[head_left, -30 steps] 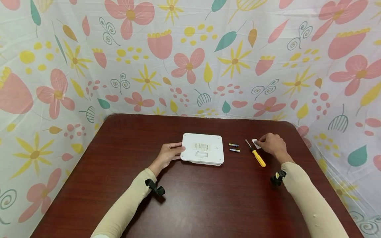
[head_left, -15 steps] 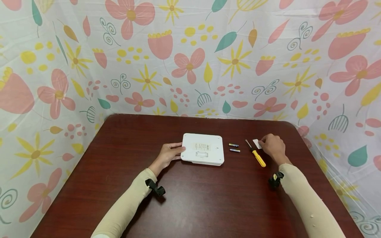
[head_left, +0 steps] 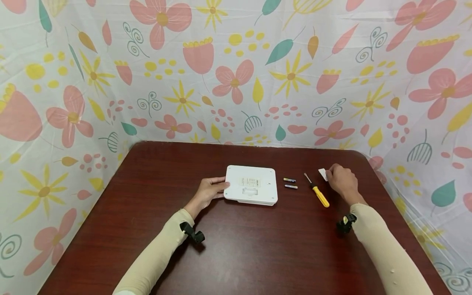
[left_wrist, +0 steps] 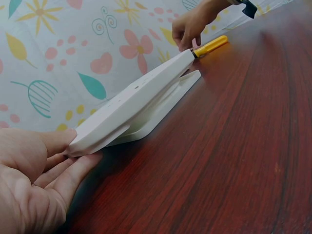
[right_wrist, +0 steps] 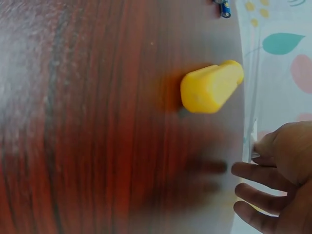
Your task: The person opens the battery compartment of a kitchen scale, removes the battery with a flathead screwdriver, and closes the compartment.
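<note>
A flat white device (head_left: 254, 176) lies underside up, showing a label, corner screws and a battery slot. My left hand (head_left: 210, 190) grips its left edge, thumb on top and fingers beneath; in the left wrist view that hand (left_wrist: 44, 170) pinches the corner of the device (left_wrist: 131, 105). On the right, my right hand (head_left: 342, 180) pinches a small flat white piece (head_left: 323, 174) between thumb and fingertips, most of it hidden by the hand. In the right wrist view the other fingers (right_wrist: 263, 197) spread apart. A yellow-handled screwdriver (head_left: 320, 196) lies just left of this hand.
Two small batteries, an upper battery (head_left: 289, 180) and a lower battery (head_left: 291, 186), lie between the device and the screwdriver. The dark wooden table (head_left: 243, 246) ends at the back against a floral curtain (head_left: 236, 82).
My right hand has shifted the small white piece slightly to the right, away from the screwdriver tip, and tilted it. The left hand and the device have stayed put.
</note>
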The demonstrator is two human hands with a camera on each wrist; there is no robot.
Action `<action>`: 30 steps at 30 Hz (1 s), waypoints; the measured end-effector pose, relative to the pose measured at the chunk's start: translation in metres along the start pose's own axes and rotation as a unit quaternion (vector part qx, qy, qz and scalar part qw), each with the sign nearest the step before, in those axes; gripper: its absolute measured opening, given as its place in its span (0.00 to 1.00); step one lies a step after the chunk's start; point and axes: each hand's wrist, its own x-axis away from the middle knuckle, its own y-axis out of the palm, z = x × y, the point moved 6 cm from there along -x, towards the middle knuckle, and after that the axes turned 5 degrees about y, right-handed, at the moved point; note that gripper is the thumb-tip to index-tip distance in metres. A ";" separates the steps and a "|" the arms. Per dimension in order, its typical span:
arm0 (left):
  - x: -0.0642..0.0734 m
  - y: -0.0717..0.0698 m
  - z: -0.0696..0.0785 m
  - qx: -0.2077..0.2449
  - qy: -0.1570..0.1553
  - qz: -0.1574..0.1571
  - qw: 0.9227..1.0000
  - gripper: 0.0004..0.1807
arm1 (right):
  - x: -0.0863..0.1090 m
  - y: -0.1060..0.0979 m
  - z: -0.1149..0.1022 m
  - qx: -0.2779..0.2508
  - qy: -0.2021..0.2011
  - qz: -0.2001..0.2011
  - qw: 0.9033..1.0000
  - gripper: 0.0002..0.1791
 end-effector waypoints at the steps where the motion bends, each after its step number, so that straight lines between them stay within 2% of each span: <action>1: 0.000 0.000 0.000 0.001 0.001 0.000 1.000 0.22 | 0.001 -0.002 0.000 -0.001 0.000 0.004 1.000 0.15; 8: 0.000 0.000 0.000 0.002 0.001 -0.002 1.000 0.23 | 0.005 -0.012 0.005 -0.027 0.007 0.031 0.999 0.15; 16: 0.001 0.000 0.000 0.001 -0.004 -0.001 1.000 0.23 | 0.011 -0.021 0.005 -0.110 0.023 0.066 0.991 0.23; 19: 0.001 0.000 0.001 0.001 -0.004 -0.002 1.000 0.23 | 0.014 -0.026 0.000 -0.134 0.023 0.077 0.988 0.24; 26: 0.000 0.000 0.000 -0.001 -0.001 -0.004 1.000 0.23 | 0.022 -0.038 -0.020 -0.151 0.001 0.107 0.983 0.21; 30: -0.001 0.000 0.000 0.003 -0.001 -0.007 1.000 0.23 | 0.028 -0.041 -0.033 -0.160 0.008 0.108 0.981 0.21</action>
